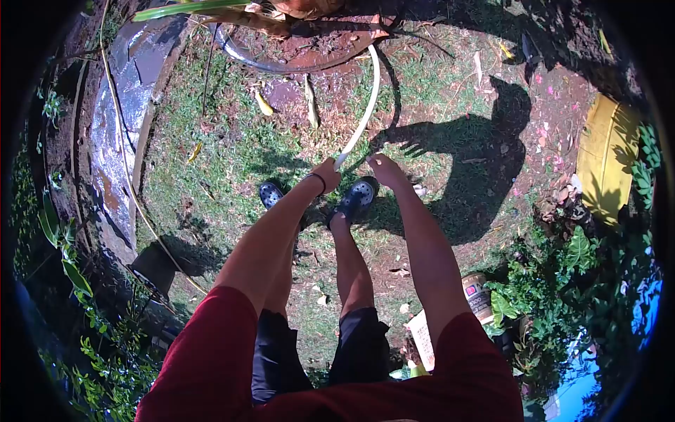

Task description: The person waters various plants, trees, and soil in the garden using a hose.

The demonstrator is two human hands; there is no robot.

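A pale, curved hose (pixel 368 105) runs from the wet soil at the top down to my left hand (pixel 326 176), whose fingers are closed around its lower end. A dark band circles that wrist. Just to the right, my right hand (pixel 385 170) is closed near the hose, apart from it; a small pale bit shows at its fingertips, too small to name. Both hands are above the grass, close to my dark clogs (pixel 360 194).
A metal-rimmed ring (pixel 281 69) surrounds muddy soil at the top. A thin hose (pixel 127 158) crosses a wet slab (pixel 116 133) at left. A dark pot (pixel 155 267) lies lower left. At right are a yellow leaf (pixel 603 158), leafy plants and a labelled tub (pixel 478 295).
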